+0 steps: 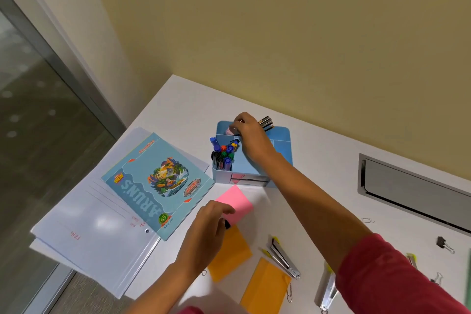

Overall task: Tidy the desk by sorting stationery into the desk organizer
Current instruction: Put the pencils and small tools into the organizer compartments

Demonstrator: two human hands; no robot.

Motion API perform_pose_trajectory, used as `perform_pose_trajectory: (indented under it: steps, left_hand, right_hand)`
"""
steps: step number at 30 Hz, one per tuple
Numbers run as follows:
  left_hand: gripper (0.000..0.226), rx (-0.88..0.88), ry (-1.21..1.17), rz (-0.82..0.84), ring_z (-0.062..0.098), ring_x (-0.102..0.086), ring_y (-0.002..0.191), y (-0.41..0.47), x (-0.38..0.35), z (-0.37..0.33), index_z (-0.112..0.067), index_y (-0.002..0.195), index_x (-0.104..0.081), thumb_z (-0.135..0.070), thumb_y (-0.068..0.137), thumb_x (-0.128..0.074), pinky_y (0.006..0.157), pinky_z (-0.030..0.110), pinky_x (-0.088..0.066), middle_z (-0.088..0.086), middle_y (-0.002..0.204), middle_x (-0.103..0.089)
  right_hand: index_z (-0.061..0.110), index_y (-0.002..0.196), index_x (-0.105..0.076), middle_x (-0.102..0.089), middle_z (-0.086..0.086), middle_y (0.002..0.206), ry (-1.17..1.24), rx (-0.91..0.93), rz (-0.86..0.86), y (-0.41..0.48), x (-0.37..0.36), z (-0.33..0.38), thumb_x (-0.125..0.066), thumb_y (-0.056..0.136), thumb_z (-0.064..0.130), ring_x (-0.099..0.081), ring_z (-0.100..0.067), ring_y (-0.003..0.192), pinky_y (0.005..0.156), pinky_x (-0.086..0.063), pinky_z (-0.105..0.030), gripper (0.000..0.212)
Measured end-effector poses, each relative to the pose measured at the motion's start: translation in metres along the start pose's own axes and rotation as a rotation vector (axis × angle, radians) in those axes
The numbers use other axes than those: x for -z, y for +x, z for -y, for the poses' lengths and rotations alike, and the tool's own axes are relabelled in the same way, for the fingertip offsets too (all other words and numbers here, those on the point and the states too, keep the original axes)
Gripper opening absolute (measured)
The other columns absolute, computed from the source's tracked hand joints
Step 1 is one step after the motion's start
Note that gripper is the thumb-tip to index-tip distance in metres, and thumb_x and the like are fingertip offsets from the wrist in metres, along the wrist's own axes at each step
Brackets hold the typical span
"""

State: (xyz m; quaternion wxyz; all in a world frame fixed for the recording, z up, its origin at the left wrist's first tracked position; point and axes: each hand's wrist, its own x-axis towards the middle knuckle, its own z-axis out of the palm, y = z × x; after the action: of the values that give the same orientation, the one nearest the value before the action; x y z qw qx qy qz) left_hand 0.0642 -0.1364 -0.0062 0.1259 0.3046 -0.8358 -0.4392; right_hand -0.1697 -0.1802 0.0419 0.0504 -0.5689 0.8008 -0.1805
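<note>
Head view: right hand (251, 135) is holding dark pens (265, 122) over the blue desk organizer (281, 146).
Its fingers are curling round the pens above the rear compartment; left hand (206, 224) is pinching the pink sticky pad (238, 201) on the table (318, 168), just before the organizer; advisable: keeping the pens upright, releasing once seated, avoiding the crowded markers (224, 154).

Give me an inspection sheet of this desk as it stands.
Surface: white desk.
Job's things: blue organizer holds pens; pink sticky pad, two orange pads, staplers, paper clip, binder clip lie loose.
Clutter: notebook on white folder.
Grips: left hand pinches pink sticky pad; right hand curled over organizer, its hold hidden.
Cables: nothing seen.
Surroundings: yellow wall, glass panel, metal hatch in desk.
</note>
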Motion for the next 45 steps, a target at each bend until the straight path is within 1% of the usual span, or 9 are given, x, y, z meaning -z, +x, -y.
perform_pose_trajectory:
  steps: [5,9,13,18,22,27,33,37,45]
  left_hand:
    - [0.039,-0.064,0.044,-0.026,0.009,-0.053,0.101,-0.003,0.003,0.005,-0.025,0.105,-0.062,0.007,0.085,-0.052,0.085,0.023,-0.044,-0.01,0.109,-0.058]
    - [0.035,-0.033,0.094,-0.02,0.009,-0.053,0.1,-0.005,0.001,0.011,-0.027,0.103,-0.062,0.003,0.085,-0.054,0.085,0.024,-0.044,-0.01,0.108,-0.057]
    - [0.032,0.043,0.107,0.049,0.01,-0.052,0.103,-0.007,-0.002,0.012,-0.028,0.104,-0.063,-0.002,0.088,-0.05,0.09,0.027,-0.044,-0.007,0.112,-0.057]
    - [0.031,0.129,0.023,0.099,0.005,-0.052,0.095,-0.014,-0.007,0.002,-0.023,0.104,-0.065,-0.002,0.087,-0.051,0.081,0.012,-0.037,-0.008,0.108,-0.06]
    - [0.029,0.279,-0.139,0.156,0.01,-0.06,0.089,-0.026,-0.01,-0.004,-0.018,0.102,-0.067,0.001,0.085,-0.054,0.077,0.02,-0.046,-0.002,0.1,-0.067]
    - [0.017,0.38,-0.274,0.308,0.013,-0.061,0.067,-0.045,-0.022,-0.006,-0.011,0.101,-0.068,-0.004,0.09,-0.058,0.062,0.022,-0.054,0.005,0.087,-0.067]
    - [0.021,0.424,-0.425,0.306,0.023,-0.069,0.091,-0.052,-0.034,-0.023,-0.007,0.11,-0.068,-0.01,0.09,-0.061,0.077,0.026,-0.057,0.012,0.104,-0.071]
    - [0.024,0.485,-0.724,0.317,0.029,-0.063,0.088,-0.057,-0.042,-0.04,0.001,0.114,-0.064,-0.008,0.094,-0.055,0.086,0.037,-0.049,0.021,0.101,-0.066]
    - [0.017,0.61,-0.982,0.192,0.026,-0.071,0.08,-0.07,-0.064,-0.059,0.009,0.106,-0.055,-0.003,0.095,-0.052,0.064,0.034,-0.059,0.024,0.095,-0.068]
  right_hand:
    - [-0.003,0.108,-0.062,-0.056,-0.014,0.111,0.17,-0.089,-0.237,-0.032,0.01,0.006,-0.049,0.087,-0.012,-0.052,-0.021,0.101,0.083,-0.042,-0.022,0.027]
    - [0.003,0.102,-0.065,-0.057,-0.011,0.108,0.233,-0.237,-0.385,-0.09,0.003,0.019,-0.05,0.092,-0.006,-0.045,-0.003,0.1,0.088,-0.032,0.001,0.02]
    - [0.001,0.09,-0.067,-0.064,-0.01,0.092,0.212,-0.291,-0.44,-0.167,-0.017,0.024,-0.057,0.089,0.002,-0.059,-0.015,0.087,0.077,-0.052,-0.024,0.01]
    - [0.008,0.108,-0.062,-0.056,-0.003,0.105,0.303,-0.532,-0.19,-0.25,-0.048,0.024,-0.076,0.077,0.014,-0.052,-0.018,0.097,0.081,-0.034,-0.007,0.034]
    - [0.013,0.111,-0.058,-0.053,0.001,0.108,0.176,-0.587,-0.051,-0.286,-0.06,0.024,-0.075,0.076,0.022,-0.047,-0.019,0.099,0.087,-0.041,-0.029,0.04]
    - [0.007,0.099,-0.063,-0.058,-0.006,0.095,0.151,-0.627,-0.096,-0.288,-0.056,0.018,-0.07,0.083,0.014,-0.054,-0.025,0.087,0.074,-0.047,-0.036,0.019]
    - [0.005,0.091,-0.069,-0.063,0.002,0.079,0.441,-0.689,-0.376,-0.273,-0.037,0.03,-0.074,0.078,0.005,-0.058,-0.019,0.077,0.07,-0.047,-0.031,0.013]
    - [0.022,0.091,-0.072,-0.069,0.015,0.077,0.709,-0.842,-0.224,-0.27,-0.022,0.046,-0.076,0.076,0.021,-0.064,0.006,0.07,0.062,-0.047,-0.007,0.016]
    - [0.02,0.096,-0.07,-0.07,0.004,0.086,0.974,-0.84,-0.115,-0.291,-0.01,0.053,-0.078,0.071,0.006,-0.062,-0.004,0.071,0.071,-0.054,-0.019,0.03]
